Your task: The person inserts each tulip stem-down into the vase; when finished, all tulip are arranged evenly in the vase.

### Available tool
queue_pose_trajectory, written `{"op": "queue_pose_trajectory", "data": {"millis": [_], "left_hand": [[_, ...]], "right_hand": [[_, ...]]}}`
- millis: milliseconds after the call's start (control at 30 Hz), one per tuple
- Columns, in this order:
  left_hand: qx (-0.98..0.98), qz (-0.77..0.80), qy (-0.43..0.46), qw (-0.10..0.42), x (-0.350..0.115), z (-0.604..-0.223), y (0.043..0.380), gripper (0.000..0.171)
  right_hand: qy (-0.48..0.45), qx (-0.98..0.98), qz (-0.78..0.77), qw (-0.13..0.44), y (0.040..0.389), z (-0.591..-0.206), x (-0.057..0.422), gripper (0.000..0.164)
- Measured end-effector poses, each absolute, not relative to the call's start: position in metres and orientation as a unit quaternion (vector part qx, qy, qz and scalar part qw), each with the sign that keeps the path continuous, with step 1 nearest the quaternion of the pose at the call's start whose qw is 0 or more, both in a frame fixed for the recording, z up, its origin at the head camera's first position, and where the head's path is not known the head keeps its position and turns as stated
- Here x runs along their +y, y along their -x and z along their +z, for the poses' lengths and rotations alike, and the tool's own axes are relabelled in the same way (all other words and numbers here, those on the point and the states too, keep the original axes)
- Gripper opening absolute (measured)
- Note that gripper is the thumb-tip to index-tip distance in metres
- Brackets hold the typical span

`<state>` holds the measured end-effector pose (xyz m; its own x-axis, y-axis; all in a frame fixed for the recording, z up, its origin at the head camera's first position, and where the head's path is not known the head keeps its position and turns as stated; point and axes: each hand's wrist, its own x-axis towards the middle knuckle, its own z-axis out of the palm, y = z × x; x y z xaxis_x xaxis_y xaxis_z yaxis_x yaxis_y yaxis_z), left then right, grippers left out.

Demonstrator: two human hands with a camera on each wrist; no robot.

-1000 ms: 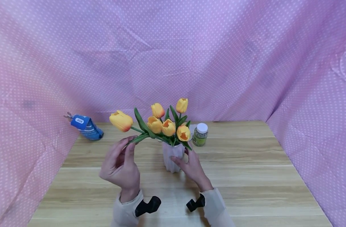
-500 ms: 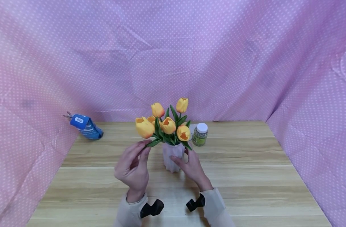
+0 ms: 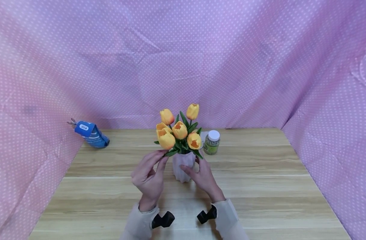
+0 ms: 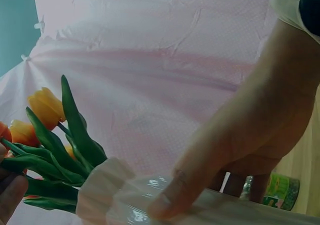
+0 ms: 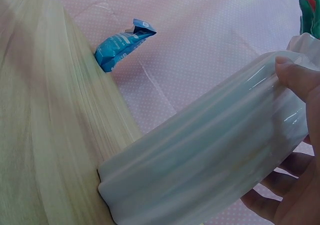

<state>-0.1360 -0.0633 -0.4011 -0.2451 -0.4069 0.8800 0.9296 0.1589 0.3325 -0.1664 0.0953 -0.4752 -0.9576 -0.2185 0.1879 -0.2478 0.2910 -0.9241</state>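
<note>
A white fluted vase (image 3: 180, 170) stands upright on the table, with several yellow-orange tulips (image 3: 180, 130) and green leaves above its mouth. My right hand (image 3: 204, 176) grips it at the side, thumb in front; the right wrist view shows the fingers wrapped around the vase (image 5: 200, 150). To the left of the mouth my left hand (image 3: 149, 175) pinches a tulip (image 3: 166, 141) low among its leaves, thumb against fingers. Its bloom overlaps another one behind it. In the left wrist view only the left fingertips (image 4: 14, 197) show, beside the leaves (image 4: 75, 127); the stem's lower end is hidden.
Just behind the vase on the right is a clear jar (image 3: 212, 145) with a white lid and green label. A blue bag (image 3: 95, 136) closed with a clip (image 3: 71, 122) stands at the back left. Pink dotted cloth (image 3: 183, 60) surrounds the wooden table (image 3: 261, 186).
My left hand has moved right with the tulip, bringing its bloom from far left to among the others over the vase. The right hand and vase stay put.
</note>
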Motion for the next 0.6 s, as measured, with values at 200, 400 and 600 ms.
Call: {"op": "queue_pose_trajectory", "data": {"millis": [200, 400, 600], "left_hand": [[-0.544, -0.579, 0.256, 0.551, -0.064, -0.407, 0.136, 0.015], [-0.532, -0.590, 0.287, 0.535, -0.066, -0.406, 0.136, 0.019], [-0.522, -0.586, 0.303, 0.541, -0.077, -0.403, 0.137, 0.024]], "right_hand": [[-0.146, -0.804, 0.575, 0.018, 0.167, -0.475, 0.095, 0.074], [-0.141, -0.807, 0.573, 0.012, 0.166, -0.475, 0.095, 0.074], [-0.132, -0.809, 0.573, 0.001, 0.166, -0.475, 0.095, 0.073]]}}
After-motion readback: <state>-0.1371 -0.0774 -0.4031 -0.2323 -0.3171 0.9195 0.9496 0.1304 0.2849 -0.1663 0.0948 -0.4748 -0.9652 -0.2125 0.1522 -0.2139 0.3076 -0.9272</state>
